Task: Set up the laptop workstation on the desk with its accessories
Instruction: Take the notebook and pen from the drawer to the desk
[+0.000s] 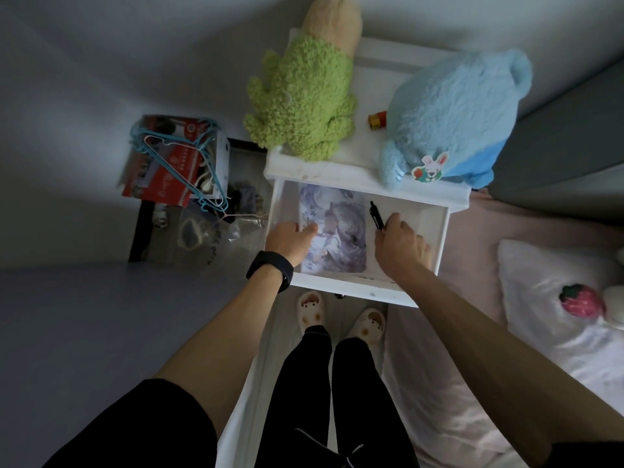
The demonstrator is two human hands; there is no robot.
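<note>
The white drawer [442, 231] of a small nightstand is pulled out below me. Inside lies an illustrated mouse pad [341, 231] with pale purple artwork, and to its right a black pen [377, 214]. My left hand [290, 239], a black band on its wrist, grips the pad's left edge with the fingers curled on it. My right hand [401, 246] holds the lower end of the pen between its fingertips; the pen points up and to the left. No laptop or desk is in view.
On the nightstand top [358, 143] sit a green plush [304, 106], a blue plush [452, 119] and a small red object [377, 119]. A red box with blue hangers [175, 163] stands left. A bed with a pillow [547, 298] is right.
</note>
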